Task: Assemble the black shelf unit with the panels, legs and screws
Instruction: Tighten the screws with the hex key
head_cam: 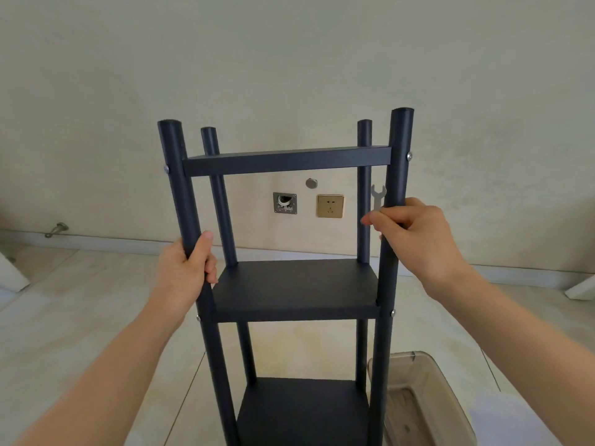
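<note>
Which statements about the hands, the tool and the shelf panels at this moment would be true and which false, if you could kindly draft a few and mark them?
1. The left hand grips the front left leg of the shelf unit. True.
2. The right hand holds a screwdriver. False: it holds a small silver wrench at the front right leg.
3. Three panels sit between the legs: a top panel, a middle panel and a bottom panel. True.
4. The clear bin stands on the floor to the left of the unit. False: it stands to the right, by the front right leg.
</note>
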The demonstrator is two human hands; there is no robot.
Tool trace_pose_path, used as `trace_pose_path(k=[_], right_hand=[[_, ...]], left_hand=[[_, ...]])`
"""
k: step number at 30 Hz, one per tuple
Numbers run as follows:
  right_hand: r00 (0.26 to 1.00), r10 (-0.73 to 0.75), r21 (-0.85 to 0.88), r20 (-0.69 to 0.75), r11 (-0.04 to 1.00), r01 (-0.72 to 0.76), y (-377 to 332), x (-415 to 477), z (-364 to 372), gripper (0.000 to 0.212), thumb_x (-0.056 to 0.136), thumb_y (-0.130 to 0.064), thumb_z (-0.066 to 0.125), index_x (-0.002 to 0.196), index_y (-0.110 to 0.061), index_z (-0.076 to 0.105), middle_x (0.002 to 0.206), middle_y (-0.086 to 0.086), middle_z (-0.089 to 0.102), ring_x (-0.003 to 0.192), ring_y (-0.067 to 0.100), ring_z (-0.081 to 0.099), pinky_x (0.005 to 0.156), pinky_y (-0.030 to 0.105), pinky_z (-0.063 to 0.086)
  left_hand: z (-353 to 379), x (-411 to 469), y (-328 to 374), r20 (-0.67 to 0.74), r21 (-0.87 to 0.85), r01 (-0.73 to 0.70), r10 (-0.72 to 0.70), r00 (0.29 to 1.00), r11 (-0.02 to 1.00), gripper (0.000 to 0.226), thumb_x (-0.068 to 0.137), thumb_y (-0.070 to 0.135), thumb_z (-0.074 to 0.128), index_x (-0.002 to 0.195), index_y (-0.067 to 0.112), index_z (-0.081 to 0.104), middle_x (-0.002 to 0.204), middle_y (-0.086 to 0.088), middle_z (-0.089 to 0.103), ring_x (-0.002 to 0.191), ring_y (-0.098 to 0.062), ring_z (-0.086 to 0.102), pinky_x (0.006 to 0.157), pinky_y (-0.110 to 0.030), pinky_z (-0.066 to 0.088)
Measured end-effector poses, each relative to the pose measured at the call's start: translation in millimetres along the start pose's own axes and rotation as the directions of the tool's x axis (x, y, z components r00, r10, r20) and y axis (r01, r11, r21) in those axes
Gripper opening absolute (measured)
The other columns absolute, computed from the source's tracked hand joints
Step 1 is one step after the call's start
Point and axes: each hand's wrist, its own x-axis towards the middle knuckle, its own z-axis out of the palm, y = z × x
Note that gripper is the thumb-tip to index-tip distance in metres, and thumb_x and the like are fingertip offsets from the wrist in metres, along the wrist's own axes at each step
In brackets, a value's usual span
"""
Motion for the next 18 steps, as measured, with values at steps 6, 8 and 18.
trace_pose_path(k=[6, 8, 18], right_hand=[[0.998, -0.053, 0.034, 0.04, 0.998, 0.051, -11.6, -3.4, 10.5, 0.016, 0.094, -0.024, 0.063, 0.086, -0.028, 0.076, 0.093, -0.014, 0.057, 0.083, 0.007, 0.058, 0.071, 0.011, 0.04], [0.996, -0.066, 0.041, 0.064, 0.997, 0.063, -14.3, -4.7, 15.0, 0.017, 0.094, -0.025, 0.064, 0.082, -0.032, 0.074, 0.094, -0.014, 0.057, 0.085, 0.007, 0.059, 0.073, 0.011, 0.041], [0.983, -0.151, 0.164, 0.108, 0.977, 0.132, -29.1, -22.0, 27.1, 0.011, 0.088, -0.03, 0.067, 0.081, -0.032, 0.076, 0.103, -0.011, 0.058, 0.095, 0.016, 0.063, 0.091, 0.037, 0.054]], left_hand=[[-6.5, 12.7, -10.7, -0.105, -0.029, 0.047, -0.05, 0.993, 0.998, 0.041, 0.102, 0.037, 0.052, 0.071, 0.01, 0.05, 0.056, -0.001, 0.052, 0.055, -0.017, 0.052, 0.065, -0.03, 0.047], [-9.5, 14.2, -13.0, -0.124, -0.032, 0.057, -0.061, 0.99, 0.998, 0.038, 0.102, 0.037, 0.051, 0.073, 0.012, 0.05, 0.059, -0.002, 0.052, 0.058, -0.019, 0.052, 0.067, -0.031, 0.047], [-20.8, 22.1, -22.9, -0.186, -0.024, 0.105, -0.108, 0.977, 0.994, 0.038, 0.102, 0.038, 0.051, 0.075, 0.012, 0.051, 0.061, -0.005, 0.051, 0.061, -0.021, 0.049, 0.071, -0.035, 0.046]])
